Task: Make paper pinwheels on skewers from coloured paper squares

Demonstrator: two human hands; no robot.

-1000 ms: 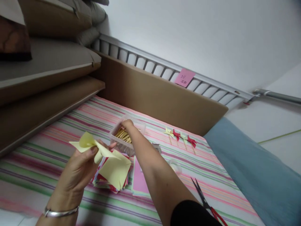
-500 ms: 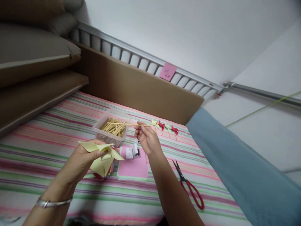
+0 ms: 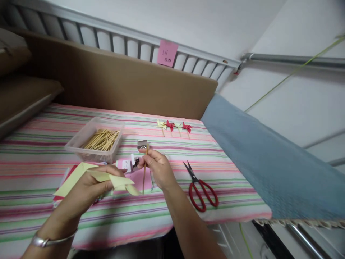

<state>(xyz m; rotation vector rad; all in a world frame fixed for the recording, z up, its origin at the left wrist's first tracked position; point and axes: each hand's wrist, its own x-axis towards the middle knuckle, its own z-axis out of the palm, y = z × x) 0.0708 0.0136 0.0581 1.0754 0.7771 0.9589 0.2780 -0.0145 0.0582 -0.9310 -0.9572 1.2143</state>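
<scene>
My left hand (image 3: 91,185) pinches a folded pale yellow paper pinwheel (image 3: 121,181) between thumb and fingers. In my right hand (image 3: 160,169), a thin wooden stick (image 3: 144,180) stands nearly upright, gripped near its upper end. The stick is just right of the pinwheel; whether they touch I cannot tell. Below the hands lies a pink paper stack (image 3: 138,176), with a small open white box (image 3: 124,164) on it. Another little open box (image 3: 142,143) sits just behind my right fingers. Yellow and red paper sheets (image 3: 72,181) lie partly hidden under my left hand.
A clear plastic tub (image 3: 74,145) full of wooden sticks (image 3: 104,139) stands behind my left hand. Red-handled scissors (image 3: 201,190) lie open at the right. Several small pinwheels (image 3: 170,125) lie in a row near the cardboard panel (image 3: 121,86). Cushion-like brown stacks (image 3: 27,97) border the left.
My right hand has come down and left, turning the stick from level to nearly upright. The pinwheel is now tilted in my left hand. The view has shifted toward the right.
</scene>
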